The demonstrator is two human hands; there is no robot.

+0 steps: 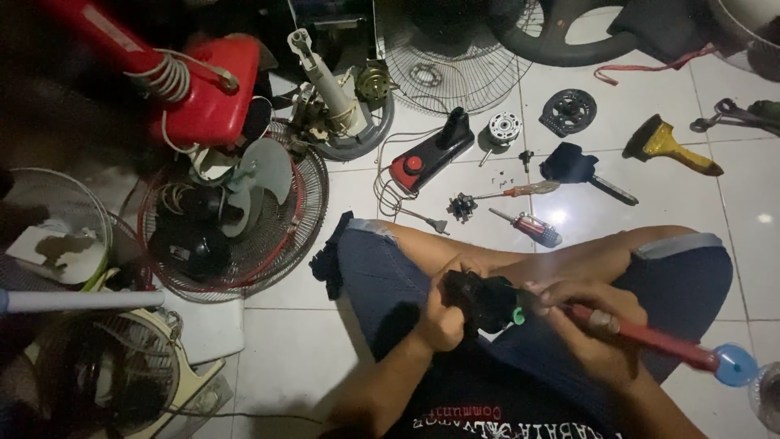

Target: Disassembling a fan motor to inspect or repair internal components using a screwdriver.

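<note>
I sit cross-legged on a white tiled floor. My left hand [443, 313] grips a small black fan part [481, 301] over my lap. My right hand [589, 321] holds a long screwdriver with a red shaft and blue end cap [682, 349]; its tip points left into the black part, beside a small green bit [517, 316].
Fan pieces lie all around: a red wire guard with a pale blade [244, 203], a red fan base [207, 89], a grey grille [455, 57], a black-and-red switch housing [431, 154]. Screwdrivers [532, 228], a yellow-handled brush [670, 146] and pliers [735, 114] lie ahead on the floor.
</note>
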